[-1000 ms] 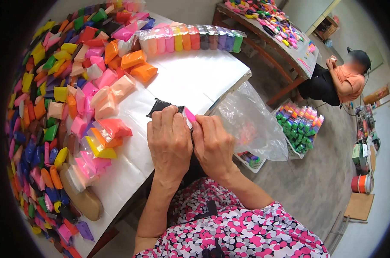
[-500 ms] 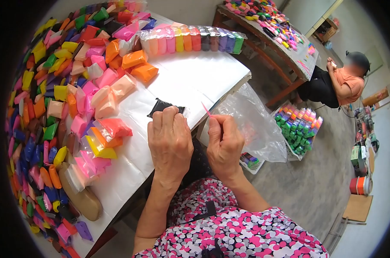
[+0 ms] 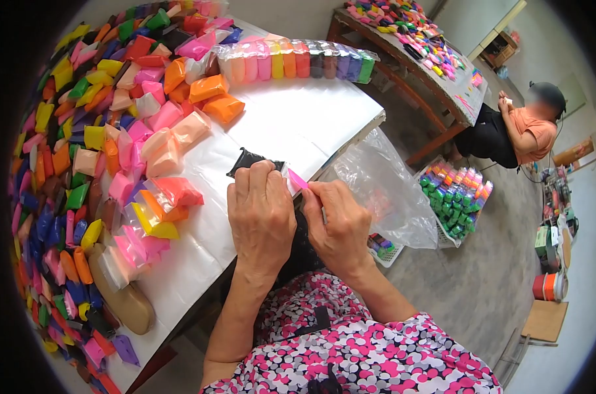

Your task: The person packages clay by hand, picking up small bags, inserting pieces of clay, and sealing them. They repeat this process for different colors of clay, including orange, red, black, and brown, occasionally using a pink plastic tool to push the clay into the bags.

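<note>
My left hand (image 3: 264, 210) is closed, its curled fingers at the near edge of a small black packet (image 3: 248, 161) on the white table top. A bit of clear wrapper shows beside the packet; the fingertips themselves are hidden. Just to the right, my right hand (image 3: 339, 223) pinches a thin, flat pink plastic piece (image 3: 297, 178) between thumb and forefinger. Its broad side faces the camera and its tip points up and left, close to the black packet's right end.
Many coloured packets (image 3: 61, 157) heap along the table's left. A clear pack of coloured rolls (image 3: 298, 60) lies at the back, a tan sole-shaped object (image 3: 124, 295) at the front left. Beyond the edge are a clear plastic bag (image 3: 383, 187), a filled basket (image 3: 450, 240) and a seated person (image 3: 524, 128).
My right hand has moved slightly left, toward the black packet. The pink piece has turned from edge-on to show its broad side. My left hand stays nearly in place.
</note>
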`<act>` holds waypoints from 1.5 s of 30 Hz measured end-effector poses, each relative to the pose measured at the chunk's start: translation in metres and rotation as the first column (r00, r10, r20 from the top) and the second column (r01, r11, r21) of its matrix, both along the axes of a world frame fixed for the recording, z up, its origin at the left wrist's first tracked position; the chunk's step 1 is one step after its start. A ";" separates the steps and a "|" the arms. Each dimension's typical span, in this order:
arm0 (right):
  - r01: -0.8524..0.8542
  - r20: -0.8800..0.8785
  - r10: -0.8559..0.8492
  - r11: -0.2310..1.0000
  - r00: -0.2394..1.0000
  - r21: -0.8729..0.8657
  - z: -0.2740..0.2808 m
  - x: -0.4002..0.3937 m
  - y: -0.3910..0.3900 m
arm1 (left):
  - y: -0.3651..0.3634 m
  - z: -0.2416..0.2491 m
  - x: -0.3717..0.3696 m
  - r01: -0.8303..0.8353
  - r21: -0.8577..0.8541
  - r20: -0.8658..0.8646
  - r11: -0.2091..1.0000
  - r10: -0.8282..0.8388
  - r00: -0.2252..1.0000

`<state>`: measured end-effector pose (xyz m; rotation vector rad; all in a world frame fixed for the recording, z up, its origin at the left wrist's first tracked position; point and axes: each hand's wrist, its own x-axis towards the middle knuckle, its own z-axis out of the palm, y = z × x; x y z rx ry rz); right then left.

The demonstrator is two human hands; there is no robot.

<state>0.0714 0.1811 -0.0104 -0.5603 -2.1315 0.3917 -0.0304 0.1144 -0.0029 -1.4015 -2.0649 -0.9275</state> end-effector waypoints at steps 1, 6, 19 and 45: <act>0.001 0.003 -0.001 1.000 1.000 0.005 0.000 0.000 0.000 | -0.001 0.002 0.001 0.002 -0.007 0.021 1.000 -0.002 1.000; 0.021 0.014 -0.022 0.999 1.000 0.039 0.006 0.004 -0.002 | -0.001 0.004 0.002 -0.005 -0.020 0.036 1.000 0.005 0.999; 0.013 0.063 -0.018 0.997 0.998 0.078 0.001 -0.006 0.002 | 0.000 0.002 0.001 -0.010 -0.017 0.014 1.000 0.010 1.000; -0.016 0.098 0.070 0.886 0.993 -0.463 0.028 -0.020 0.026 | -0.001 0.001 0.002 -0.006 0.013 0.038 1.000 0.006 0.999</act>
